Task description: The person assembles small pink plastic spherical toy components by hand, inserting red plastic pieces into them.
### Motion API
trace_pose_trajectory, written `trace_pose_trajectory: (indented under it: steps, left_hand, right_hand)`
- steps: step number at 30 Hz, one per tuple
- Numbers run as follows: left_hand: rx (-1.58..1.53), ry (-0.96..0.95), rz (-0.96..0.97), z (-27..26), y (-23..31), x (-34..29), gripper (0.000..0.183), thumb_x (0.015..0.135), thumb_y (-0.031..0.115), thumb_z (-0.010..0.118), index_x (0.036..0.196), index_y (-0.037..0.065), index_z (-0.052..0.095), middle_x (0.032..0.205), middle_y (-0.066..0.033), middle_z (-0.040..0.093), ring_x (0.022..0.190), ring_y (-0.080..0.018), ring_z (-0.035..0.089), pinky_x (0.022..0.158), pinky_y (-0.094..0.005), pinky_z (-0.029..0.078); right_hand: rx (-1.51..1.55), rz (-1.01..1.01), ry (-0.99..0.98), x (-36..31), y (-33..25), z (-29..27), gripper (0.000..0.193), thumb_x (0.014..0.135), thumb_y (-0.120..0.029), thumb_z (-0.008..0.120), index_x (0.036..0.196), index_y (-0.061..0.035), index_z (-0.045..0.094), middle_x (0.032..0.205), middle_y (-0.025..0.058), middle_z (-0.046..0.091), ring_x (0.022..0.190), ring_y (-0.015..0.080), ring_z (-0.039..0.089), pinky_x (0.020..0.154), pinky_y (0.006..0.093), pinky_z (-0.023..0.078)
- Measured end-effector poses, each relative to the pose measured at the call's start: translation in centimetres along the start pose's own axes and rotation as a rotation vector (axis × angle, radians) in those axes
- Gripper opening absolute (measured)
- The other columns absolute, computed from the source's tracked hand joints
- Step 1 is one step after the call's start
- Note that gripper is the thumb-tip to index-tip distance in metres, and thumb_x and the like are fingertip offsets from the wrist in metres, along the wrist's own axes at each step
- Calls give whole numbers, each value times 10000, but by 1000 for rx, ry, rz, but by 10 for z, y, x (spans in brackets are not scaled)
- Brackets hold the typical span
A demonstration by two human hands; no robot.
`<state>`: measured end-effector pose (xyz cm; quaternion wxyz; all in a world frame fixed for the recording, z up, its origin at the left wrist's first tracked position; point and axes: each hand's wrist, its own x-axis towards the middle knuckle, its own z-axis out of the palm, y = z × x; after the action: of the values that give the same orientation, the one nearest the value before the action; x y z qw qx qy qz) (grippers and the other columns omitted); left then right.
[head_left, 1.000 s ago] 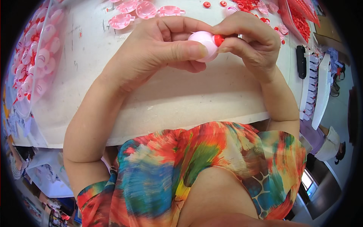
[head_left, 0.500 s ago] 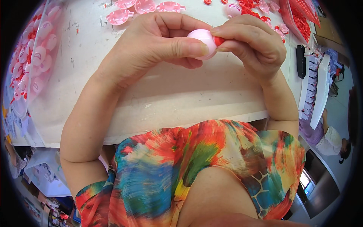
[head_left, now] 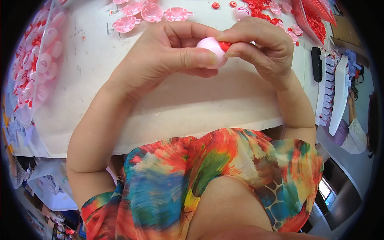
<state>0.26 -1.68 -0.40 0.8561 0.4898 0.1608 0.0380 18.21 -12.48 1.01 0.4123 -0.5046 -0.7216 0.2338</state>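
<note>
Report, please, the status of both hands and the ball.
Left hand: holding pink ball. Right hand: pinching red piece at ball's right side. Nothing visible in the way.

pink ball [head_left: 212, 45]: glossy smooth plastic | red piece [head_left: 224, 46]: plastic | tabletop [head_left: 192, 106]: matt

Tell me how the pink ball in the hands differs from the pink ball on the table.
The held ball is gripped by the left hand; the table ball lies beside loose red pieces. The table ball shows a curved mark; the held ball's visible side looks plain. Both are pink and rounded.
</note>
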Motion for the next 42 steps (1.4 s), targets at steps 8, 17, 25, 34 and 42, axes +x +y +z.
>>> trace_pose_trajectory:
  steps: [8,17,25,34,42]
  left_hand:
    - [-119,-38,87,0,-5,0,490,694,203,698,1095,8,496,1006,-102,566,953,-173,554,785,-311,501]
    - [527,43,628,-12,-9,2,404,678,36,661,1054,-2,521,1027,-103,566,1028,-196,503,920,-327,359]
    - [683,42,669,-13,-9,3,354,669,23,660,1005,-11,551,1009,-102,579,996,-203,519,924,-340,339]
    - [684,181,674,-7,-8,2,314,653,96,704,934,4,598,892,-83,628,807,-168,600,767,-276,450]
    - [-144,140,277,-10,-2,2,534,786,334,599,1142,-36,450,1077,-142,542,1035,-205,508,956,-334,362]
  right_hand:
    - [154,189,242,-3,-11,-1,412,848,-357,493,1026,9,554,855,61,573,705,97,491,616,228,384]
    - [675,681,114,5,-30,20,464,805,-425,548,986,2,567,840,45,583,739,101,561,665,218,436]
    - [793,771,99,5,-24,22,418,788,-357,601,971,18,575,848,65,599,734,108,589,677,233,478]
    - [1001,804,156,5,-19,29,368,813,-327,576,942,17,569,859,68,597,766,123,591,718,268,483]
    - [292,369,252,1,-13,25,249,845,-183,527,1021,-8,552,882,62,587,760,150,546,649,245,443]
